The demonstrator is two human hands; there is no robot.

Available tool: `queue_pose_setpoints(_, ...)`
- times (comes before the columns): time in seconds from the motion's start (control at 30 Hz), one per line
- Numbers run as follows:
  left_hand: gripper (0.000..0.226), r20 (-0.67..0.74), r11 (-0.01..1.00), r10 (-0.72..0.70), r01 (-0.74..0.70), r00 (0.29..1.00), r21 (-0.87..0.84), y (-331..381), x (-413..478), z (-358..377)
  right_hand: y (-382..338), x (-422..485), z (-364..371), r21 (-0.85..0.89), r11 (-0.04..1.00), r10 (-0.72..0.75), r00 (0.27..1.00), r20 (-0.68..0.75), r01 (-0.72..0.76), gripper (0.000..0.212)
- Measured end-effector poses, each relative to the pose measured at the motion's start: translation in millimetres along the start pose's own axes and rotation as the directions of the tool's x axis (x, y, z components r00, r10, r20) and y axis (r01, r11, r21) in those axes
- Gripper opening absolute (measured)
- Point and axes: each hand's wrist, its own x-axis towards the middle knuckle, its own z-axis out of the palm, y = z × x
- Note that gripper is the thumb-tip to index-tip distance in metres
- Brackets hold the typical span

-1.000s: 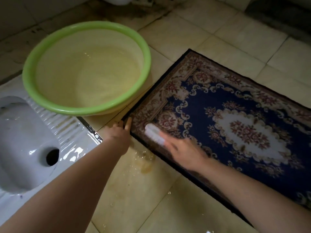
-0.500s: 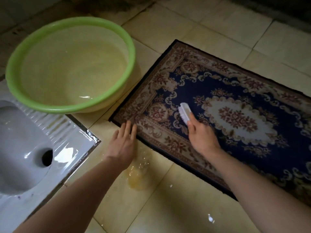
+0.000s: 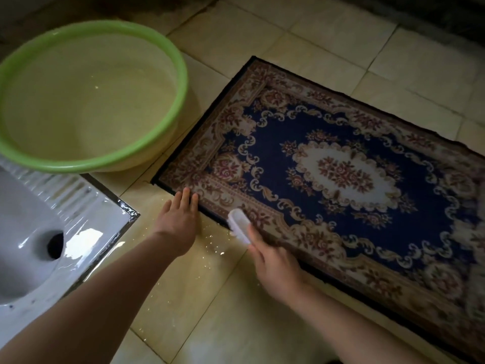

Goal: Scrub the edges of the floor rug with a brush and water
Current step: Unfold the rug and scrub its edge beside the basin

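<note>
The rug [image 3: 341, 174] lies flat on the tiled floor [image 3: 210, 311], a dark blue field with a pale oval of flowers in the middle and a brown flowered border with a black edge. It runs from near the basin away to the right.

The left hand [image 3: 178, 219] is spread flat, fingers straight and close together. Its palm is on the tile and its fingertips rest on the rug's near edge, close to the near left corner. It holds nothing.

The right hand [image 3: 275, 264] grips the brush [image 3: 238, 225], fingers curled round its back end with one finger laid along the top. The brush is white and oblong. It sits on the same near edge, just right of the left hand and apart from it, half on the black edge and half over the wet tile.

A yellowish puddle [image 3: 210, 248] with small bright drops spreads on the tile between the two hands and in front of the rug's edge.

A wide basin [image 3: 181, 74] with a green rim stands to the left of the rug, just beside its short end, with water [image 3: 86, 109] inside. Near it, at the left, a white squat toilet [image 3: 31, 245] is set in the floor, its surface wet and shining.
</note>
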Motion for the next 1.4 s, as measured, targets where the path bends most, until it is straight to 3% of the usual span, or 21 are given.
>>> queue_pose_setpoints(0.1, 0.074, 0.029, 0.999, -0.007, 0.009, 1.0, -0.039, -1, 1, -2, 19, 9, -12, 0.084, 0.995, -0.046, 0.999, 0.007, 0.045, 0.055)
queue_pose_setpoints(0.17, 0.072, 0.034, 0.999, -0.002, 0.004, 0.999, -0.051, -3, 1, -3, 49, 33, -44, 0.127, 0.983, 0.146, 0.98, -0.133, -0.129, 0.048)
queue_pose_setpoints(0.23, 0.071, 0.048, 0.999, 0.0, 0.002, 0.999, -0.049, -2, -1, -4, 63, 35, -58, 0.243, 0.901, 0.418, 0.87, -0.263, -0.36, 0.048)
queue_pose_setpoints(0.27, 0.072, 0.047, 0.999, -0.003, 0.005, 0.999, -0.041, -1, 0, -5, 58, 29, -50, 0.237, 0.884, 0.461, 0.835, -0.301, -0.402, 0.049)
queue_pose_setpoints(0.3, 0.074, 0.046, 0.999, -0.007, 0.009, 0.999, -0.035, -1, 1, -5, 45, 21, -35, 0.181, 0.914, 0.403, 0.856, -0.325, -0.362, 0.05)
queue_pose_setpoints(0.37, 0.075, 0.057, 1.0, -0.014, 0.015, 0.998, -0.022, 1, 2, -6, 11, -6, 6, 0.069, 0.988, 0.149, 0.97, -0.19, -0.138, 0.053)
queue_pose_setpoints(0.43, 0.074, 0.076, 1.0, -0.015, 0.016, 0.997, -0.012, 1, 3, -8, -7, -26, 24, 0.133, 0.991, 0.012, 1.0, 0.011, -0.013, 0.052)
queue_pose_setpoints(0.47, 0.074, 0.076, 1.0, -0.011, 0.012, 0.997, -0.02, 0, 4, -8, -3, -24, 20, 0.183, 0.983, 0.013, 1.0, 0.019, -0.017, 0.05)
queue_pose_setpoints(0.57, 0.076, 0.056, 0.998, 0.001, 0.002, 0.998, -0.062, -7, 5, -7, 28, 6, -24, 0.291, 0.943, 0.215, 0.964, -0.155, -0.163, 0.046)
queue_pose_setpoints(0.67, 0.076, 0.061, 0.995, 0.014, -0.008, 0.998, -0.095, -7, 2, -7, 53, 23, -42, 0.353, 0.808, 0.575, 0.759, -0.304, -0.471, 0.046)
queue_pose_setpoints(0.7, 0.076, 0.055, 0.995, 0.011, -0.005, 0.998, -0.098, -7, 2, -8, 44, 21, -31, 0.29, 0.837, 0.543, 0.772, -0.329, -0.464, 0.048)
queue_pose_setpoints(0.73, 0.075, 0.048, 0.995, 0.01, -0.005, 0.999, -0.102, -6, 3, -8, 27, 15, -15, 0.2, 0.9, 0.433, 0.842, -0.323, -0.387, 0.05)
queue_pose_setpoints(0.8, 0.075, 0.05, 0.994, 0.005, 0.001, 0.999, -0.107, -7, 3, -9, -13, -4, 15, 0.146, 0.982, 0.141, 0.976, -0.169, -0.116, 0.055)
queue_pose_setpoints(0.87, 0.075, 0.054, 0.994, 0.005, 0.001, 0.999, -0.11, -9, 2, -9, -27, -9, 22, 0.184, 0.983, 0.025, 1.0, 0.005, -0.026, 0.05)
queue_pose_setpoints(1.0, 0.078, 0.031, 0.99, 0.011, -0.006, 0.999, -0.143, -14, 2, -8, 12, 36, -27, 0.25, 0.954, 0.21, 0.963, -0.168, -0.165, 0.046)
queue_pose_setpoints(1.1, 0.078, 0.035, 0.988, 0.014, -0.008, 0.999, -0.156, -15, 2, -8, 28, 54, -47, 0.426, 0.81, 0.541, 0.795, -0.274, -0.404, 0.048)
queue_pose_setpoints(1.17, 0.076, 0.035, 0.986, 0.009, -0.003, 0.999, -0.164, -14, 4, -8, 8, 43, -20, 0.21, 0.915, 0.397, 0.853, -0.338, -0.343, 0.052)
queue_pose_setpoints(1.23, 0.075, 0.031, 0.986, 0.013, -0.008, 0.999, -0.167, -13, 5, -9, -22, 20, 19, 0.121, 0.986, 0.13, 0.979, -0.156, -0.112, 0.056)
queue_pose_setpoints(1.3, 0.072, 0.032, 0.983, 0.026, -0.02, 0.999, -0.183, -16, 5, -9, -43, 1, 33, 0.272, 0.961, 0.02, 0.991, 0.134, -0.056, 0.051)
queue_pose_setpoints(1.33, 0.072, 0.021, 0.979, 0.036, -0.031, 0.999, -0.2, -18, 6, -8, -43, 1, 28, 0.344, 0.935, 0.024, 0.983, 0.183, -0.087, 0.048)
queue_pose_setpoints(1.4, 0.071, -0.005, 0.971, 0.04, -0.04, 0.999, -0.234, -22, 7, -4, -31, 24, 6, 0.387, 0.92, 0.039, 0.997, 0.066, -0.062, 0.045)
